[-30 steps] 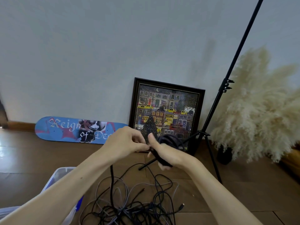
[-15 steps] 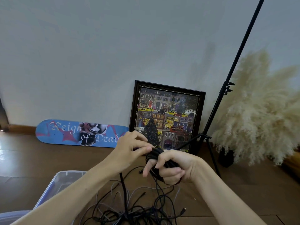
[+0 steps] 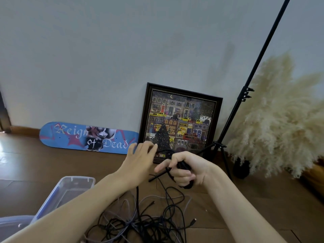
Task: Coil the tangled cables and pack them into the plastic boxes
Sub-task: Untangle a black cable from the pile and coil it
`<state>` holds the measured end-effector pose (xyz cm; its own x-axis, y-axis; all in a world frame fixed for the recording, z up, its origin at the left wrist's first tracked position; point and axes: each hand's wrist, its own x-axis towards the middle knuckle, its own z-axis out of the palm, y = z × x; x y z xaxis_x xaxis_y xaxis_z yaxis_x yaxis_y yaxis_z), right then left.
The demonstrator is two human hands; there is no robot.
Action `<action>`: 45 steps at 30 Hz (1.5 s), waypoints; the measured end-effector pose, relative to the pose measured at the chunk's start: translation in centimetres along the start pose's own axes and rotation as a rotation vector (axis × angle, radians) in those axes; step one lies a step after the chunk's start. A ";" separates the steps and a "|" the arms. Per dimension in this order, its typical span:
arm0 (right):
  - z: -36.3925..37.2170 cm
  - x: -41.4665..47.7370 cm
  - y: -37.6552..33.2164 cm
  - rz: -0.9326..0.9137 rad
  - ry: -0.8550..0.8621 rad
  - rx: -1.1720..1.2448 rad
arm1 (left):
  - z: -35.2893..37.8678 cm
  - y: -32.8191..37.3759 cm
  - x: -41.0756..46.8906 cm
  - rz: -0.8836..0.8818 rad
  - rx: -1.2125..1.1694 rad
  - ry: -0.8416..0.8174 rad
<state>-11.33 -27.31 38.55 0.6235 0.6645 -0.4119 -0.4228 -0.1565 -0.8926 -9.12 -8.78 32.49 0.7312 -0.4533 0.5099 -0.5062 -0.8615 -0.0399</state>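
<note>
My right hand (image 3: 188, 170) grips a small coil of black cable (image 3: 182, 166) wound round its fingers, held above the floor. My left hand (image 3: 140, 159) is just left of it, fingers stretched toward the coil. It holds the free run of the same black cable (image 3: 137, 197), which hangs straight down from under the palm. That run ends in a tangled pile of black and grey cables (image 3: 143, 227) on the wooden floor below my hands. A clear plastic box (image 3: 75, 180) with blue trim stands at the lower left, partly behind my left forearm.
Against the wall lean a blue skateboard deck (image 3: 84, 137) and a framed picture (image 3: 180, 120). A black tripod stand (image 3: 233, 113) rises on the right, one leg reaching under my hands. Pampas grass (image 3: 284, 120) in a dark vase (image 3: 242, 168) fills the far right.
My left hand has swung up and right over the coil, laying another turn of cable. My right hand dropped slightly and rolled. The view has tilted down, showing more of the box.
</note>
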 end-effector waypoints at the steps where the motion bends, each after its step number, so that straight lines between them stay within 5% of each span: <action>1: 0.2 0.0 0.0 0.041 0.120 -0.086 | -0.7 0.1 0.4 -0.045 -0.077 0.013; 4: 0.7 0.2 0.1 0.092 0.307 -0.141 | -1.3 -0.2 0.6 -0.070 -0.240 0.125; 12: 1.1 0.8 0.1 0.085 0.580 -0.176 | -0.5 1.7 0.9 0.082 -0.217 0.351; 15: 1.6 0.9 0.1 0.114 0.610 -0.314 | -1.9 2.1 0.7 0.059 -0.252 0.190; 17: 1.9 1.5 0.3 0.195 0.715 -0.639 | -2.5 2.0 0.6 -0.072 -0.367 -0.030; 20: 2.2 2.3 0.9 0.213 0.978 -1.182 | -2.8 1.8 0.7 -0.291 -0.863 -0.222; 24: 2.3 2.6 0.9 0.029 1.244 -1.605 | -3.9 2.3 0.6 -0.660 -1.491 -0.350; 31: 2.7 3.2 0.8 0.087 1.054 -1.808 | -5.5 0.3 1.3 -1.012 -2.137 -0.159; 35: 3.2 3.7 0.9 0.143 1.050 -1.768 | -6.4 0.6 1.0 -0.869 -2.341 -0.030; 38: 3.1 3.9 1.1 0.115 1.137 -1.726 | -6.2 1.5 1.0 -0.734 -2.289 -0.045; 43: 3.1 3.6 1.6 0.157 1.101 -1.709 | -4.6 2.4 0.6 -0.398 -1.297 -0.048; 45: 3.1 3.5 1.8 0.147 1.097 -1.635 | -4.3 2.9 0.4 -0.456 -1.369 -0.053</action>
<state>-11.93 -23.06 36.10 0.9851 0.0269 0.1696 0.0048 -0.9915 0.1297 -12.24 -10.43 36.29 0.9462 -0.2374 0.2200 -0.2388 -0.0529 0.9696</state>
